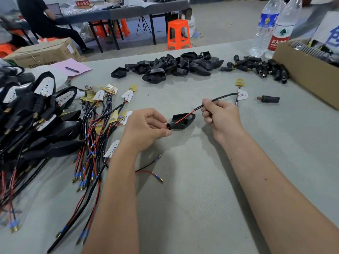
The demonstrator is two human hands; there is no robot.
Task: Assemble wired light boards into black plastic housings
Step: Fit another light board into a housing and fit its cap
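- Grey felt-like cloth covers the table [192, 180], and from the head view both bare forearms reach out over it toward the middle.
- The left hand [145, 129] pinches the narrow neck end of a black plastic housing [182, 121] between thumb and curled fingers, holding it just above the cloth.
- The right hand [220, 114] has its fingers curled round a red-and-black wire [216, 100], pinching it just beyond the housing; the wire runs down into the housing's neck.
- At the wire's far end a white light board [242, 94] and a small yellow board [240, 82] lie on the cloth, beyond the right hand.
- Two loose wire ends with brass tips [157, 177] lie under the left wrist.
- A heap of empty housings [168, 66] sits at the far middle, small black connectors [260, 67] beside it, next to a cardboard box [308, 74].
- To the left lie a tangle of wired boards [102, 114] and a pile of finished units [33, 114].
- Two water bottles [271, 26] stand behind the box.
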